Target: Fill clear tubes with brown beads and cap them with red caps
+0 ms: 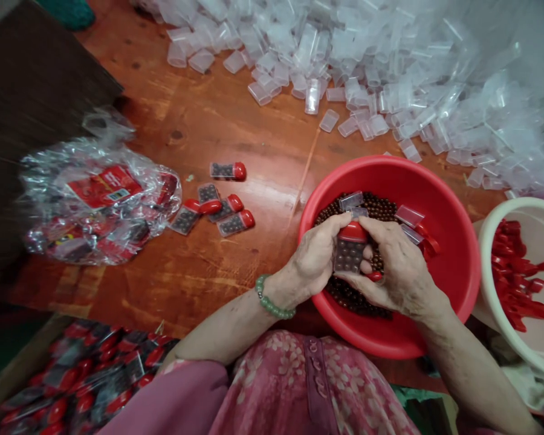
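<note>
Over a red basin [453, 254], my left hand [315, 257] and my right hand [399, 266] are both closed on one clear plastic box [349, 257]. Dark round balls fill the box, and a red cap covers its far end. The fingers of my right hand lie along the box's right side, with the thumb near its bottom. My left hand grips the left side. Loose dark brown balls [381, 206] cover part of the basin's floor below. Also in the basin are several clear empty boxes [409, 215] and red caps [430, 243].
Filled red-capped boxes [236, 223] lie on the wooden table [263, 272]. Left of them sits a clear plastic bag [104, 199] of packages. A large heap of clear boxes [344, 60] spans the back. A white bucket [487, 266] holds red caps [519, 278]; more filled boxes [86, 374] lie lower left.
</note>
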`<state>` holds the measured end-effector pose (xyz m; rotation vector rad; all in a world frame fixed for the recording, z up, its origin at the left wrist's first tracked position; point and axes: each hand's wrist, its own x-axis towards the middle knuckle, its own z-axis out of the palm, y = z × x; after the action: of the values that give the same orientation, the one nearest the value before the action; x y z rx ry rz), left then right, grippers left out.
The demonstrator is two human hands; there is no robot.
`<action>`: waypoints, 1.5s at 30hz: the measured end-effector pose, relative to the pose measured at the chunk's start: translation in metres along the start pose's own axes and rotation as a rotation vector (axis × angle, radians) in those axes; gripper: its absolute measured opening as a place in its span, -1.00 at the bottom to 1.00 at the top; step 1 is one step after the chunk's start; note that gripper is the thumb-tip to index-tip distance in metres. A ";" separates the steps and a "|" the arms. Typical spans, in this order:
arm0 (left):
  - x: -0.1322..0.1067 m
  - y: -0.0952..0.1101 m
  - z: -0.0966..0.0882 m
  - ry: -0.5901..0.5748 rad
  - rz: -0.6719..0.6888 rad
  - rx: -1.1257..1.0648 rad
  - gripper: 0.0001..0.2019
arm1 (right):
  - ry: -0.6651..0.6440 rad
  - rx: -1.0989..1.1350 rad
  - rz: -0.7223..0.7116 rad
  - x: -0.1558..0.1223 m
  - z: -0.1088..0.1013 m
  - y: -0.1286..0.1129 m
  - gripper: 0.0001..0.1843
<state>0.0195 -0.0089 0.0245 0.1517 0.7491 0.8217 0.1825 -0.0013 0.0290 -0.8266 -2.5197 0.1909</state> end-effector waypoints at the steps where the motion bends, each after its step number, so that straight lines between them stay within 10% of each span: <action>1: -0.001 0.000 0.002 0.016 0.005 -0.018 -0.64 | 0.003 -0.001 -0.008 0.000 0.001 0.001 -0.16; 16: -0.002 -0.016 0.006 0.074 0.132 0.019 -0.61 | 0.038 -0.087 -0.113 -0.009 0.005 -0.001 -0.13; 25: -0.018 0.005 0.005 0.075 0.365 0.327 -0.50 | -0.202 0.050 0.029 0.015 -0.025 0.004 -0.15; 28: -0.033 0.020 -0.020 0.106 0.722 0.519 -0.55 | -0.256 0.066 0.137 0.000 -0.041 0.021 -0.29; 31: -0.039 0.040 -0.071 0.416 1.106 0.708 -0.62 | -0.389 0.039 0.247 -0.027 -0.043 0.037 -0.61; 35: -0.038 0.066 -0.148 0.866 1.186 1.198 -0.53 | -0.645 0.035 0.226 -0.050 -0.029 0.040 -0.77; 38: -0.038 0.074 -0.172 0.997 1.042 1.473 -0.63 | -0.693 0.007 0.192 -0.045 -0.022 0.037 -0.83; 45: -0.028 0.042 -0.103 0.634 1.337 1.300 -0.72 | -0.553 -0.244 0.304 0.000 0.001 0.069 -0.73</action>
<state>-0.0868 -0.0160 -0.0193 1.7657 1.7515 1.5203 0.2179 0.0541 0.0095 -1.4201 -2.9501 0.2408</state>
